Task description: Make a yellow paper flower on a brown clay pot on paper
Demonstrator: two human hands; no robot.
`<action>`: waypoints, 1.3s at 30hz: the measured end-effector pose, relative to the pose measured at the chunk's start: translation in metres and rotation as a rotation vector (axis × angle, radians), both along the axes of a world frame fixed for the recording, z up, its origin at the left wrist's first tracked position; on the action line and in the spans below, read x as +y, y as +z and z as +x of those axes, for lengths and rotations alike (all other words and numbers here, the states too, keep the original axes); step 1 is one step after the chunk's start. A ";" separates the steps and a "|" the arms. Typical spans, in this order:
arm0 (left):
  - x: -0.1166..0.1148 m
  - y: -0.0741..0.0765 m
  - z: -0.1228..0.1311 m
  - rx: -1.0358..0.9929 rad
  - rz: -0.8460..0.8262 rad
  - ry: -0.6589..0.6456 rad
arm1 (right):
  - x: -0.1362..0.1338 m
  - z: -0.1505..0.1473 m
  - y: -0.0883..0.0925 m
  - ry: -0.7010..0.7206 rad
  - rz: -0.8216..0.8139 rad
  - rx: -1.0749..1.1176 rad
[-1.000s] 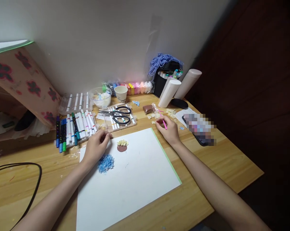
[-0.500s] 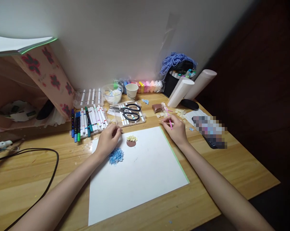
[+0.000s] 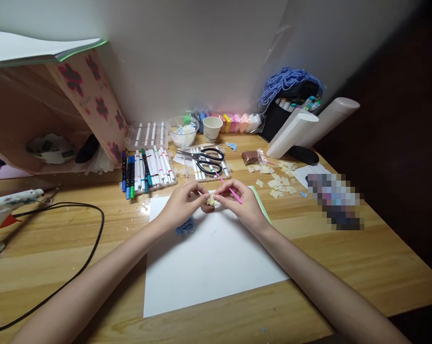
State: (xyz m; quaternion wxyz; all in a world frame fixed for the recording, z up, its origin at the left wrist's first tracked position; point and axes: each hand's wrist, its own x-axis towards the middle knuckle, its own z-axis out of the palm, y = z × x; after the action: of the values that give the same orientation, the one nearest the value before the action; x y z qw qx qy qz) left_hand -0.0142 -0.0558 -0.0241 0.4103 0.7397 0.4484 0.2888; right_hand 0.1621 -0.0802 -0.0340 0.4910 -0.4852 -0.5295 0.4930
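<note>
Over the white paper sheet (image 3: 201, 267), my two hands meet at a small brown clay disc (image 3: 207, 209) topped with cream paper pieces (image 3: 212, 199). My left hand (image 3: 183, 203) is pinched at the left side of these pieces; whatever its fingertips hold is too small to make out. A thin pink stick (image 3: 235, 195) lies between the fingers of my right hand (image 3: 242, 205), whose thumb and index finger pinch at the pieces' right side. Below my left hand, a cluster of blue paper bits (image 3: 185, 226) is partly covered.
Loose cream scraps (image 3: 280, 185) and a brown clay packet (image 3: 250, 157) lie to the right. Behind the sheet are black-handled scissors (image 3: 208, 160), markers (image 3: 153, 167), a paper cup (image 3: 212, 129) and a clear bowl (image 3: 183, 132). A glue gun (image 3: 8, 210) and its cord are left.
My right hand has moved left from the cream scraps to the clay disc, carrying the pink stick. My left hand has closed in on the disc's pieces. The view has shifted slightly.
</note>
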 end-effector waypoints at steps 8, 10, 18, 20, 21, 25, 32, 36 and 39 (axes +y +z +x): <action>0.003 0.000 -0.003 0.019 0.008 -0.036 | -0.003 -0.002 -0.002 0.002 0.045 -0.020; 0.005 0.001 -0.005 0.026 -0.005 -0.033 | -0.003 0.000 -0.003 -0.035 0.072 -0.020; 0.018 -0.001 -0.022 0.176 0.069 -0.267 | -0.010 0.017 -0.010 -0.094 0.133 -0.047; 0.019 -0.003 -0.024 0.225 0.106 -0.314 | -0.012 0.017 -0.013 -0.058 0.123 -0.121; 0.020 -0.004 -0.025 0.236 0.116 -0.332 | -0.012 0.016 -0.015 -0.029 0.112 -0.140; 0.021 -0.005 -0.026 0.244 0.109 -0.345 | -0.012 0.012 -0.019 0.061 0.096 -0.180; 0.021 -0.006 -0.025 0.218 0.093 -0.331 | -0.010 0.011 -0.023 0.073 0.064 -0.199; 0.020 -0.008 -0.021 0.208 0.073 -0.292 | -0.009 0.009 -0.025 0.058 0.037 -0.169; 0.019 -0.012 -0.016 0.210 0.081 -0.218 | -0.008 0.009 -0.025 0.059 0.030 -0.156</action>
State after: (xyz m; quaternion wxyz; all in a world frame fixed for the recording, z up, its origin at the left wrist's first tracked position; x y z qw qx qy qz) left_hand -0.0302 -0.0372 -0.0358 0.3599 0.8261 0.3939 0.1813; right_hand 0.1715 -0.0885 -0.0594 0.4408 -0.4990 -0.5876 0.4598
